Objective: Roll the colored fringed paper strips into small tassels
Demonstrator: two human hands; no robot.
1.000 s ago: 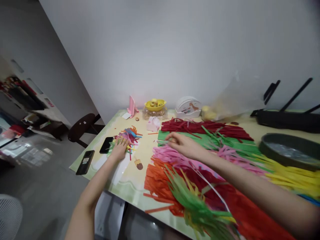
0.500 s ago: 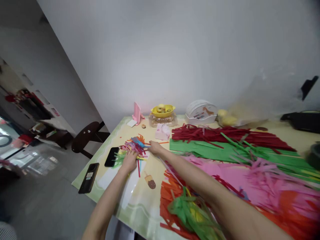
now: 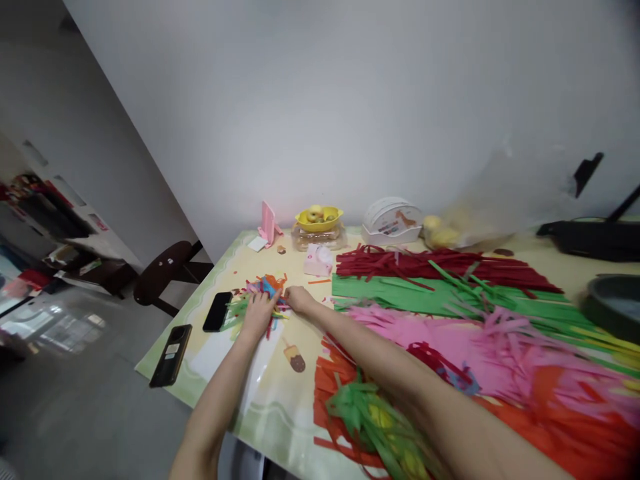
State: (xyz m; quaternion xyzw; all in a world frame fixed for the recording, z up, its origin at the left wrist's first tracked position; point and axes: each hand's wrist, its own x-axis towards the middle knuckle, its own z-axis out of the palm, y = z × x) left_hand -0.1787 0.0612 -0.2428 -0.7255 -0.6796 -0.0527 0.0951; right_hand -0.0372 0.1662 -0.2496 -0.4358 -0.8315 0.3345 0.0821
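A small bunch of cut crepe paper strips point(image 3: 271, 285) in blue, orange, pink and green lies at the table's left part. My left hand point(image 3: 259, 313) rests over the bunch from the near side, its fingers holding the strips down against the table. At the bunch's right edge, my right hand point(image 3: 299, 299) is closed, with thumb and fingertips pinching strip ends. The hands nearly touch, and the pinched ends are mostly hidden. Under my right forearm lie a pink fringed sheet point(image 3: 400, 337) and an orange fringed sheet point(image 3: 326, 383), with a green strip bundle point(image 3: 357, 410) on top.
A black phone point(image 3: 218, 312) and a brown-edged phone point(image 3: 171, 355) lie left of the hands. Behind stand a tissue pack point(image 3: 319, 260), a yellow fruit bowl point(image 3: 319, 224) and a white rack point(image 3: 393, 233). Green point(image 3: 380, 293) and dark red fringed paper point(image 3: 400, 263) stretch right, towards a dark pan point(image 3: 613, 307).
My right hand has come closer to my left hand, and the strips between them are gathered tighter. The whole view has shifted slightly to the right.
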